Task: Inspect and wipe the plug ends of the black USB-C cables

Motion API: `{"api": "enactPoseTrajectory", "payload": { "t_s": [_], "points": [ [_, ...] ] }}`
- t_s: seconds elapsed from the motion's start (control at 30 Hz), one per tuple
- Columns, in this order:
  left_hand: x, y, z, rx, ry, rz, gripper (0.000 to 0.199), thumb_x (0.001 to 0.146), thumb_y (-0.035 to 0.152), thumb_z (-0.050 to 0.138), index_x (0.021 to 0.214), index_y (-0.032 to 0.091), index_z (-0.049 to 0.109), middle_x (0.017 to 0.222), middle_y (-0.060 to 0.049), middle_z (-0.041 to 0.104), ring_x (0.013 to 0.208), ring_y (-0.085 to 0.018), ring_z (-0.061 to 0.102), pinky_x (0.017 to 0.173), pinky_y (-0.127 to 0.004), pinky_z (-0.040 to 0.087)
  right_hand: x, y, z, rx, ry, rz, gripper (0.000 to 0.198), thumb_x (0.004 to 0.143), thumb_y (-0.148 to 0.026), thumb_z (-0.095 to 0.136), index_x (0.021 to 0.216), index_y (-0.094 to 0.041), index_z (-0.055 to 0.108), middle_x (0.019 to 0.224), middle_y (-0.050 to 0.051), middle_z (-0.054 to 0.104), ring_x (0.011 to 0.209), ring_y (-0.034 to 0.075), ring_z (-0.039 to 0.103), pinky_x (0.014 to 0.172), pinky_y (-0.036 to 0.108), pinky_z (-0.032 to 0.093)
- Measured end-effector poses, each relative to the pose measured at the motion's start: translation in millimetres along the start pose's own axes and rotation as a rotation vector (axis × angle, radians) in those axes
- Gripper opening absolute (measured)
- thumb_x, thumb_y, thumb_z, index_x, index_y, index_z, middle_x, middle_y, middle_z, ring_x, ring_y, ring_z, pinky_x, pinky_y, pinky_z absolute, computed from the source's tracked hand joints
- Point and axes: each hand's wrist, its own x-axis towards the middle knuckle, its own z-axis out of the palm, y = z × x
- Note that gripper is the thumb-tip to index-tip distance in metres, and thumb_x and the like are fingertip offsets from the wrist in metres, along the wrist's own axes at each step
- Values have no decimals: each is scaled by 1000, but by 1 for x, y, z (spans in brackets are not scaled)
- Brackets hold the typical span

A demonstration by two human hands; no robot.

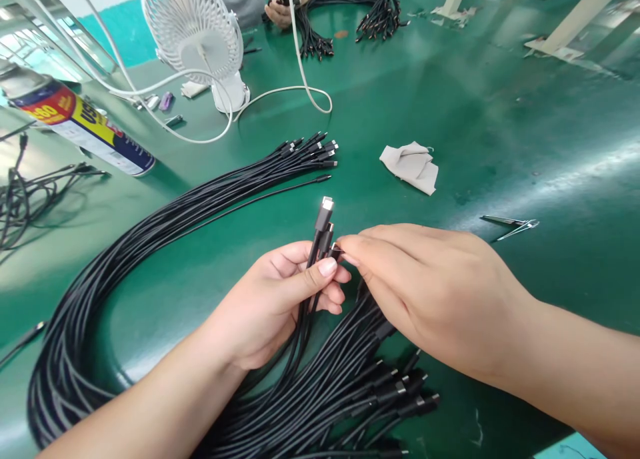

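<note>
The left hand (280,289) has a few black USB-type plugs (324,218) clamped between thumb and fingers, long axes running up and slightly right, and the right hand (430,289)'s just right of them, fingertips pinched by the lowest plug (333,253), can't tell on what, if anything.

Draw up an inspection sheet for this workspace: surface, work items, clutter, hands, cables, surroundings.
Surface: green tabletop, glossy, showing reflections.
Work items: curved bundle of black cables; connectors held raised.
Clutter: pale cloth, tweezers, spray can.
Hands: left hand closed around several cables; right hand at one connector's tip, its grip unclear.
Cables: white cord looping near the fan; separate black cable end at far left.
Surroundings: co-worker's hand holding dark cable ends across the table.
</note>
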Motion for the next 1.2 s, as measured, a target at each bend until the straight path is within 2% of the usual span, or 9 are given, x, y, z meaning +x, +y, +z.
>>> {"api": "enactPoseTrajectory", "payload": {
  "t_s": [0.3, 0.8, 1.2],
  "points": [
    [1, 2, 3, -2, 22, -15, 13, 77, 22, 79, 77, 11, 73, 64, -1, 67, 56, -6, 60, 56, -13, 50, 0, -1, -3, -33, -33, -3, 27, 90, -6, 45, 83, -11, 71, 78, 9, 72, 55, 15, 59, 48, 27, 42],
    [0, 3, 4, -23, 14, -12, 12, 77, 21, 79, 78, 11, 72, 65, -1, 68, 55, -6, 61, 54, -12, 51, 0, -2, -2, -41, 1, 0, 26, 89, -5, 46, 85, -10, 71, 74, 8, 71, 55, 16, 59, 47, 28, 41],
    [1, 1, 5, -29, 41, -37, 14, 75, 21, 80, 77, 11, 71, 62, 0, 66, 53, -6, 60, 52, -13, 50, -1, -2, -1, -69, -33, 0, 26, 88, -6, 46, 82, -12, 71, 74, 8, 70, 53, 14, 57, 46, 26, 38]
  ]
}}
